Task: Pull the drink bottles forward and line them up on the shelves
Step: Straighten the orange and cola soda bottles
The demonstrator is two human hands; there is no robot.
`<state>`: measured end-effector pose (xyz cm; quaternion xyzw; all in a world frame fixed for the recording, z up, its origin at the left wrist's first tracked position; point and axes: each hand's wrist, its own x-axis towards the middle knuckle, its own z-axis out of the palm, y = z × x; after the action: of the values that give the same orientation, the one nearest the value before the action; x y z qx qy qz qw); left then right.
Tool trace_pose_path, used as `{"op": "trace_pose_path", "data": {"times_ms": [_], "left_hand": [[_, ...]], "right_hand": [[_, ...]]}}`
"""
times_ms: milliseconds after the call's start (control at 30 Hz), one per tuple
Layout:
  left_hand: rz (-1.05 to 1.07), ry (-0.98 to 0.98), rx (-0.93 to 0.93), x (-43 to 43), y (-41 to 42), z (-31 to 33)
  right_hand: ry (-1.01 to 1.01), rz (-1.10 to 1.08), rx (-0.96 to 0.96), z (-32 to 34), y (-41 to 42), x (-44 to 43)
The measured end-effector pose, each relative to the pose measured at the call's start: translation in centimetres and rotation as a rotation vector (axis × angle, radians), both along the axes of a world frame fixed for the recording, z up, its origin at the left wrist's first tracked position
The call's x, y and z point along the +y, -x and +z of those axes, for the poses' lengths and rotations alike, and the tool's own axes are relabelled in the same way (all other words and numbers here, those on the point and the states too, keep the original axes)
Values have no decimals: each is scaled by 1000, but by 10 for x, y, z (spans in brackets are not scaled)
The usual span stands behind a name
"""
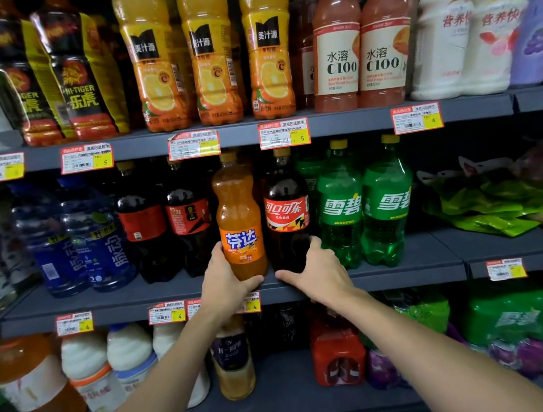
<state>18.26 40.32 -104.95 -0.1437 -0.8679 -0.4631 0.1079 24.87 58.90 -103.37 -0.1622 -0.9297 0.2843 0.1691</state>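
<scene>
My left hand (226,281) wrapped around the orange soda bottle (238,217) base, my right hand (316,269) cupping the cola bottle (286,214) base, both bottles upright, side by side at the middle shelf (410,272) front edge

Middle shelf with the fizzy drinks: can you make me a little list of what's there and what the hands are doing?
shelf: middle shelf, dark grey
left hand: gripping the base of the orange soda bottle
right hand: wrapped around the base of the cola bottle
held bottles: upright, side by side at the front edge
to their right: two green lemon-lime bottles
to their left: two dark cola bottles, then two blue bottles
far right: green packets lying flat
</scene>
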Motion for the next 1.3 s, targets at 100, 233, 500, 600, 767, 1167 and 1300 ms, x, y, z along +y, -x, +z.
{"op": "trace_pose_path", "data": {"times_ms": [100,233,500,600,767,1167,1300], "left_hand": [[-27,2,-15,0,-2,2],[-17,37,-7,-1,-2,2],[-59,45,16,-6,6,-1],[-113,55,28,-11,10,1],[-183,31,55,-21,15,-1],[-202,58,124,-22,15,-6],[-213,96,110,-27,19,-5]], "right_hand": [[-4,31,0,-3,2,2],[13,58,33,-8,0,7],[2,55,9,-12,3,13],[-17,7,-11,-12,5,9],[-82,-44,-28,-11,8,5],[-33,-21,10,-11,8,9],[-29,-11,32,-12,6,9]]}}
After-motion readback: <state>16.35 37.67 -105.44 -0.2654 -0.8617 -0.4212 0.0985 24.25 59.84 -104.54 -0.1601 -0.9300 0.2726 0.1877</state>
